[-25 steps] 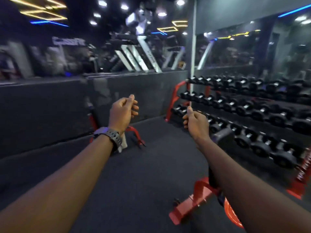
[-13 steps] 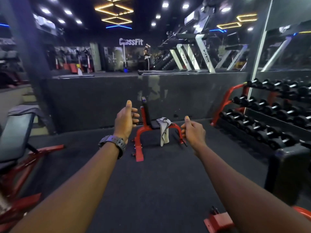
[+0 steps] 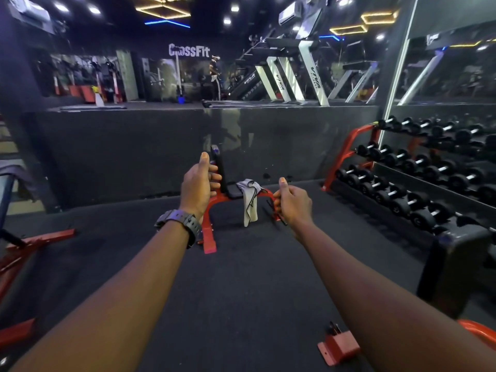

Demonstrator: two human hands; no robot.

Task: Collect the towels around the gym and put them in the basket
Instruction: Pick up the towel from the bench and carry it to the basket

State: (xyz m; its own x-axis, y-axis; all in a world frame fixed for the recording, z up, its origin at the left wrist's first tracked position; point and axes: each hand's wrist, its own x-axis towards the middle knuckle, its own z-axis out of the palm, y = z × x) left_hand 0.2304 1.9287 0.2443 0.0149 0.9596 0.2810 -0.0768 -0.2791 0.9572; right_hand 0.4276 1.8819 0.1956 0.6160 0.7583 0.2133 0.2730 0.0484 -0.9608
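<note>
Both the left hand (image 3: 200, 183) and right hand (image 3: 294, 201) are reaching out empty with fingers loosely curled, while the grey towel (image 3: 250, 201) is hanging off the low red bench's surface (image 3: 233, 191) ahead, likely risking a snag on its frame if pulled sideways.

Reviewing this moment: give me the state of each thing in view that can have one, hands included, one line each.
left hand: empty, loosely curled, thumb up.
right hand: empty, loosely curled.
grey towel: draped over the seat, one end hanging down, not yet collected.
red bench: standing on the floor, backrest upright.
dumbbells: racked in rows.
basket: not in view.
</note>
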